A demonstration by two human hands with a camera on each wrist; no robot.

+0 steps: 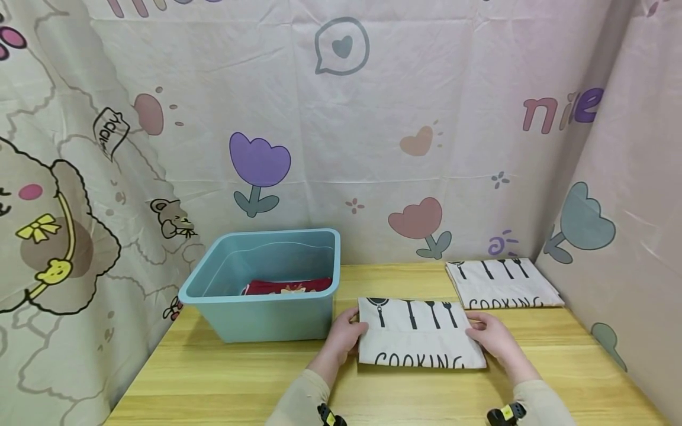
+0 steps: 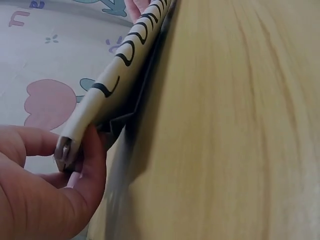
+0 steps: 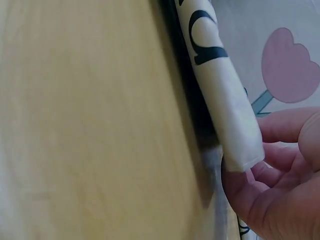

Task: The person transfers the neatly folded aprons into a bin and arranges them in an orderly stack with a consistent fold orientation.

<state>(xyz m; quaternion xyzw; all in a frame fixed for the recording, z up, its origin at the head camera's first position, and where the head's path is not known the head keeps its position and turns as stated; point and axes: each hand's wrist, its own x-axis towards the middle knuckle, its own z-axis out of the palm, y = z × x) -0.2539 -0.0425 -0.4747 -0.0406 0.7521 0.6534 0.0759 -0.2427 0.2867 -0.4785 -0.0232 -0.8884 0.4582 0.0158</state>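
A folded white cloth [image 1: 421, 334], printed with black utensils and the word COOKING, is held level between my two hands, its near edge just off the table. At its left side my left hand [image 1: 346, 334] pinches the edge; in the left wrist view, fingers of the left hand [image 2: 55, 185] lie above and below the layered fold. My right hand [image 1: 492, 337] grips the opposite side, and the right wrist view shows the right hand [image 3: 280, 180] with a digit under the cloth's corner [image 3: 232, 135]. A dark underside shows beneath the cloth.
Left of the cloth stands a light blue plastic bin [image 1: 266, 319] with a folded red cloth [image 1: 288, 287] inside. A second, similar folded white cloth [image 1: 503, 284] lies at the back right of the wooden table [image 1: 224, 378]. A printed curtain [image 1: 341, 118] hangs behind and at both sides.
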